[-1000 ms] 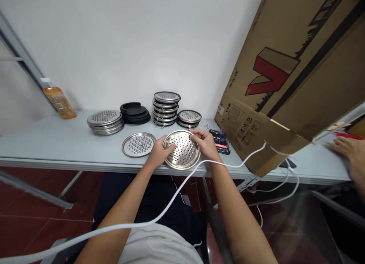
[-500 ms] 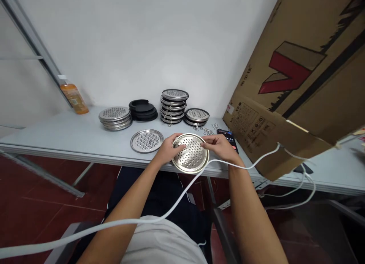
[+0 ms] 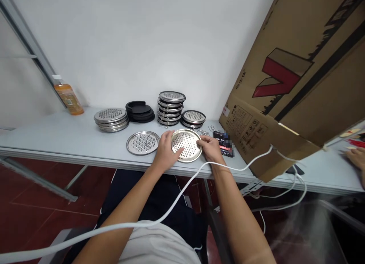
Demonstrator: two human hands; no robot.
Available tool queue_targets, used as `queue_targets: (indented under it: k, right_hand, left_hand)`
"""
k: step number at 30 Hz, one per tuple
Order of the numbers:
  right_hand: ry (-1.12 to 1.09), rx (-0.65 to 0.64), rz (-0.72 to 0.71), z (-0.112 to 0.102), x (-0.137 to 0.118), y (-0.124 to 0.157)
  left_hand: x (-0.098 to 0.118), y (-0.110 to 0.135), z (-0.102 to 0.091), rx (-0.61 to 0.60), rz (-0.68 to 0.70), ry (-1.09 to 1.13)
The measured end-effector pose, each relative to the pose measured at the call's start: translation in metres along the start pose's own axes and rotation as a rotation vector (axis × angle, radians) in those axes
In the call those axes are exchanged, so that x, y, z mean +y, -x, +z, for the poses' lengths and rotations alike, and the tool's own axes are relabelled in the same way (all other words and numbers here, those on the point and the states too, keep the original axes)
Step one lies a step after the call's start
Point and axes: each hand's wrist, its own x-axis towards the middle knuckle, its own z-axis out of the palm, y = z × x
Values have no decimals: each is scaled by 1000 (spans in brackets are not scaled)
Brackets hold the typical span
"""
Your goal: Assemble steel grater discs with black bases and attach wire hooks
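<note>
Both hands grip one round metal grater plate [image 3: 188,144] near the table's front edge. My left hand [image 3: 166,151] is closed on its left rim, thumb lying over the perforated face. At the right rim, the fingers of my right hand [image 3: 210,148] pinch the plate. A second grater plate [image 3: 142,143] lies flat just left of my left hand. Behind stand a tall stack of grater plates with black parts and binder clips [image 3: 171,107] and a shorter clipped stack [image 3: 194,118]. Several loose binder clips [image 3: 203,132] lie beyond my right hand.
A stack of metal plates [image 3: 111,119] and black round parts [image 3: 139,112] stand at the back left, with an orange bottle [image 3: 69,96] further left. A phone [image 3: 224,143] lies beside a large cardboard box [image 3: 273,104]. A white cable [image 3: 171,210] crosses in front. Another person's hand [image 3: 357,157] shows far right.
The held grater plate has moved slightly up and left, further over the table. My left hand has shifted along its left edge. Another person's hand has come into view at the right.
</note>
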Motion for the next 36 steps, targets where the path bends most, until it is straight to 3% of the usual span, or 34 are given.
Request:
queue_targets:
  k: [3,5,8,11,15,18,22,25,29,36]
  right_hand:
    - [128,42,-40,4,6,-2]
    - [240,30,-86,4,9,-3]
    - [338,-118,-127,-1,13,-6]
    - [269,-239,-117,-8,16,-9]
    - [294,-57,-231,-10,13,-8]
    - [346,28,-338,-9,5,-3]
    - [247,143,-422,-11,-5,2]
    - [80,207,-469,-15,-8,4]
    - [-60,267,-496,-18,-8,3]
    - [-31,260,-430,-14,-5,1]
  left_hand:
    - [11,16,-2,-140,210,-274]
    - [13,22,-5,-247,266,-374]
    - [9,24,-6,-296,275,-434]
    - [6,21,-5,-292,276,-470]
    - [13,19,-14,-307,311,-501]
    - [13,16,-46,-267,320,-492]
    - [-13,8,-105,-108,192,-631]
    - [-43,6,-131,-205,88,-787]
    - [-67,9,-136,-318,4,-854]
    - [-67,11,-131,-285,-4,-794]
